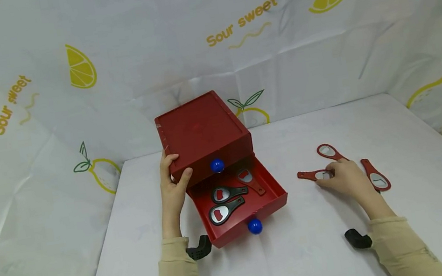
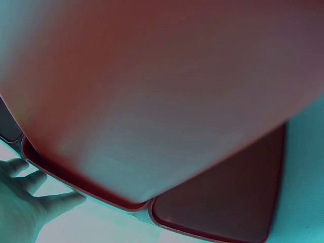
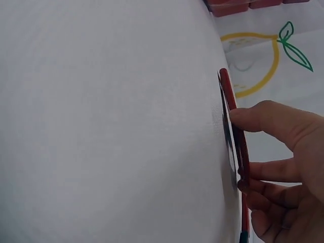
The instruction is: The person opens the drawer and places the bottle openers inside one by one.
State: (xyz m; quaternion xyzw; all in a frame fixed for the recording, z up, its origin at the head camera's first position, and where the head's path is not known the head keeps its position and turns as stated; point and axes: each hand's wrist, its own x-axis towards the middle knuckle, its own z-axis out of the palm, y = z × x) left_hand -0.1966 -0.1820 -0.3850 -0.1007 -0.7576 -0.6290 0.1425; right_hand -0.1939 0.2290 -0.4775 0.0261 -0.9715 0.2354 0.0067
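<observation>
My left hand (image 1: 172, 189) holds the front left corner of the red drawer box (image 1: 203, 128), its thumb on the front face and fingers along the side. Below, the lower drawer (image 1: 270, 204) is pulled out, with two black bottle openers (image 1: 228, 210) and a red one (image 1: 255, 184) lying in it. To the right, my right hand (image 1: 347, 179) pinches a red bottle opener (image 1: 307, 175) between thumb and fingers. In the right wrist view this red opener (image 3: 229, 91) appears edge-on, close over the white tabletop. Another red bottle opener (image 1: 333, 153) lies just behind the hand.
One more red bottle opener (image 1: 377, 177) lies to the right of my right hand, with a bit of something black at its edge. Blue round knobs (image 1: 254, 226) stick out from the drawer fronts. A lemon-printed white cloth (image 1: 173, 36) hangs behind the table.
</observation>
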